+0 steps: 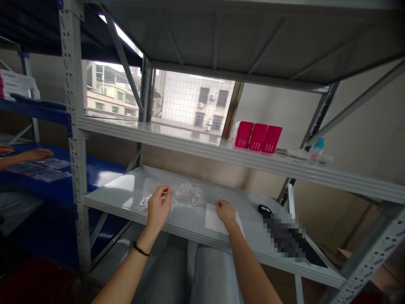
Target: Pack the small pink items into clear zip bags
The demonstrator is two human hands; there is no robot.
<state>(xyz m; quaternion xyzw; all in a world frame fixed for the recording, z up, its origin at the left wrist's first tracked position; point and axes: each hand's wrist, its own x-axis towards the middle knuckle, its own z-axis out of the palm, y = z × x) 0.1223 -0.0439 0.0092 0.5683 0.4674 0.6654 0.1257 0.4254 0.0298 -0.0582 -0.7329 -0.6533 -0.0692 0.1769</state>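
My left hand (158, 207) is just above the grey shelf, thumb and fingertips brought together in a pinch. What lies between them, if anything, is too small to make out. Under and beside it is a clear plastic bag (144, 202), with more crumpled clear bags (185, 188) a little farther back. My right hand (225, 210) rests over a white sheet (212, 220), its fingers curled inward. The fingertips are mostly hidden, so whatever they may grip does not show.
A grey shelf board (186, 133) with pink boxes (259, 137) and a blue-capped bottle (317, 148) runs above the work surface. A black round object (264, 209) lies at right beside a pixelated area. At left, another person's hand (39, 154) is over a blue shelf (95, 171).
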